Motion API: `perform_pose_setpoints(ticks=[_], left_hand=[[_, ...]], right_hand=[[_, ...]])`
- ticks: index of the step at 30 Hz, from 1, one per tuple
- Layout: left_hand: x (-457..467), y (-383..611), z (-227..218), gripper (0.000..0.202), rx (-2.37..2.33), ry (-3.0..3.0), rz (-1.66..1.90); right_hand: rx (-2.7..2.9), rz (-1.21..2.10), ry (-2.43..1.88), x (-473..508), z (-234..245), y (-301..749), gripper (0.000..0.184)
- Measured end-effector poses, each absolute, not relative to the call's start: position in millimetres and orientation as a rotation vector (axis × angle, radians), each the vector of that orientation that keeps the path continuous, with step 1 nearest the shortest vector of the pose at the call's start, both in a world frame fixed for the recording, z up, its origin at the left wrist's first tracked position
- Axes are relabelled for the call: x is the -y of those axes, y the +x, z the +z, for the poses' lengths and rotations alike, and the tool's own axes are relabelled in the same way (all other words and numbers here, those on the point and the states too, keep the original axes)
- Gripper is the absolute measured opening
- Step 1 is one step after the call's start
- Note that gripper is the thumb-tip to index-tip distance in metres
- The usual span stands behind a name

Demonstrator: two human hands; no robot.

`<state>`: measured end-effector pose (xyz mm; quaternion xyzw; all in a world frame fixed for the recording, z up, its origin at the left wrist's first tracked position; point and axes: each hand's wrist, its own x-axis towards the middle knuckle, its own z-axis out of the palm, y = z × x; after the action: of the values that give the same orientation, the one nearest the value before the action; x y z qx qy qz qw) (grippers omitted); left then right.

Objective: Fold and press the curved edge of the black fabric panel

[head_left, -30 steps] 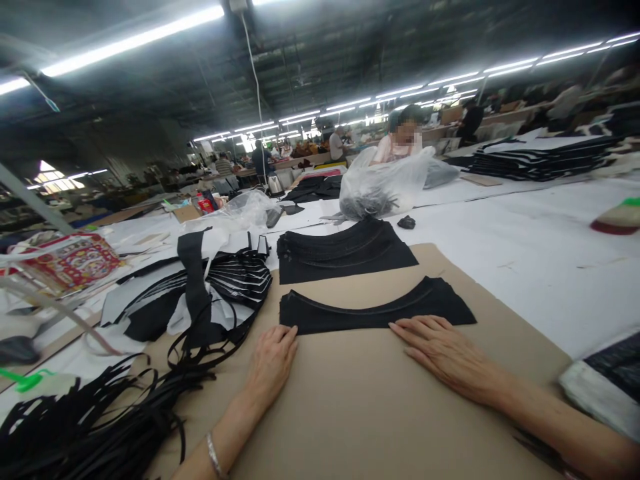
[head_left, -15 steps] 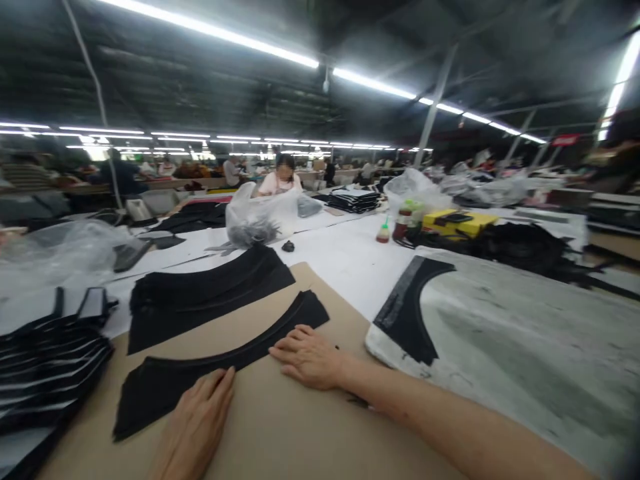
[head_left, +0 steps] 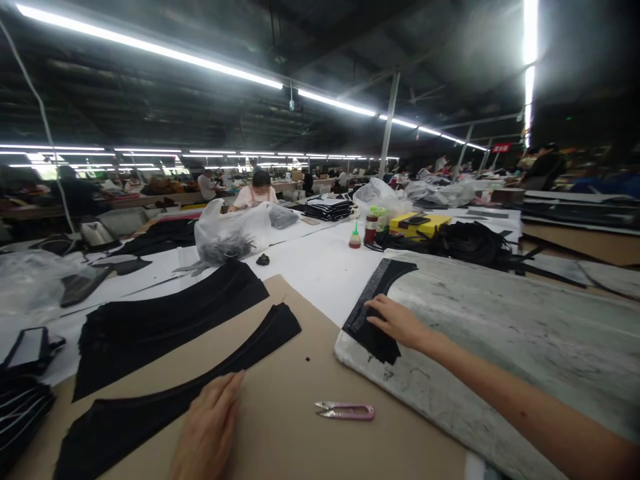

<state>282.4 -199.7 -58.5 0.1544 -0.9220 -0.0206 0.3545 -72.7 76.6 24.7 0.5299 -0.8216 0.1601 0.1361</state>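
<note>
My left hand (head_left: 207,430) lies flat and open on the brown cardboard sheet (head_left: 280,440), its fingertips at the lower edge of a curved black fabric piece (head_left: 170,400). My right hand (head_left: 397,321) reaches out to the right and rests, fingers spread, on another curved black piece (head_left: 377,293) that lies on a grey marbled slab (head_left: 500,333). Small pink thread snips (head_left: 345,411) lie on the cardboard between my two hands. A stack of similar black pieces (head_left: 165,320) sits behind the cardboard.
A clear plastic bag (head_left: 230,233) with dark scraps stands farther back on the white table (head_left: 320,267). Glue bottles (head_left: 363,233), a yellow box (head_left: 420,225) and a heap of black strips (head_left: 470,243) lie at the back right. Other people work at far tables.
My right hand left the piece on the cardboard and moved right onto the black piece on the slab. The view swung right; the pink snips now show on the cardboard.
</note>
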Motion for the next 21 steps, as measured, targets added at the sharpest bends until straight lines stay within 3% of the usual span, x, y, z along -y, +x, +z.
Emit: perform_pose_setpoints(ticks=[8,21], left_hand=[[82.6,136.3,-14.5,0.049,2.7,0.063,-0.311],[60.0,96.7,-29.2,0.04,2.721,0.197,-0.346]], right_hand=[[2.392,0.295,1.637,-88.1,10.4,-97.4,0.05],[2.27,0.248,1.835,-106.9,4.8,-99.8,0.029]])
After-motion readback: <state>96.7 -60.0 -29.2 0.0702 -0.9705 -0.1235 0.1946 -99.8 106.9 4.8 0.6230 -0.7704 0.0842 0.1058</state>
